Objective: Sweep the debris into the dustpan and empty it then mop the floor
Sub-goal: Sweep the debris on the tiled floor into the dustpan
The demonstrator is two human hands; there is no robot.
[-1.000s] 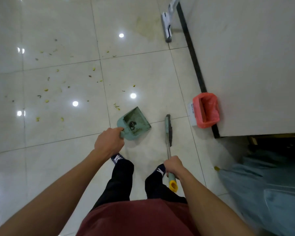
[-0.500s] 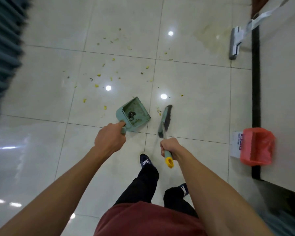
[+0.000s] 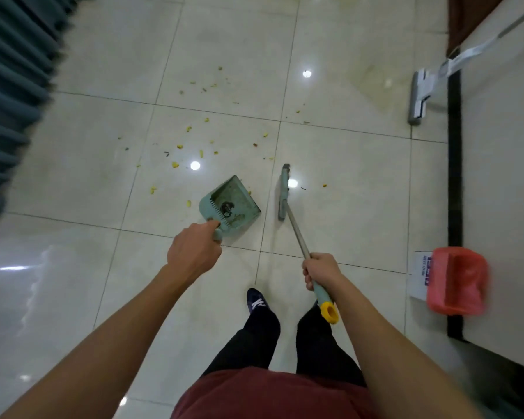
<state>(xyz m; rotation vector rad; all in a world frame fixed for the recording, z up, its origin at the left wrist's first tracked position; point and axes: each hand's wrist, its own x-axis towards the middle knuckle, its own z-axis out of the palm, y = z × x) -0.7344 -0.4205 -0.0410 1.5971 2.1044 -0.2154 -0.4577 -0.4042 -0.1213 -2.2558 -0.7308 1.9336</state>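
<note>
left hand (image 3: 194,255) fingers curled tight round the short handle of the green dustpan (image 3: 230,205), pan held low with its open mouth facing away from the person toward the debris (image 3: 191,146), so it looks ready to be set down as a catch. cannot tell if the pan lip touches the floor (image 3: 345,164) or hangs just above it. a dark clump already sits inside the pan near its comb teeth

right hand (image 3: 321,272) gripping the broom (image 3: 285,192) high on the shaft, just below the yellow end cap, all fingers wrapped round it. broom head is green, turned edge-on, just right of the pan and apart from it, angled out ahead so it can pull bits back toward the pan

debris is small yellow and dark scraps scattered over the tiles beyond and left of the pan, a few close to its left side, a couple to the right of the broom head. judging by that spread, sweeping has barely started, nothing gathered into a pile yet

mop (image 3: 421,95) leans at the far right against the pale cabinet wall (image 3: 502,176), head on the floor, parked for the later step. red-lined bin (image 3: 457,281) stands near right by the same wall, likely where the pan gets emptied. grey curtain (image 3: 9,71) along the far left. person's dark shoes stand behind the pan
</note>
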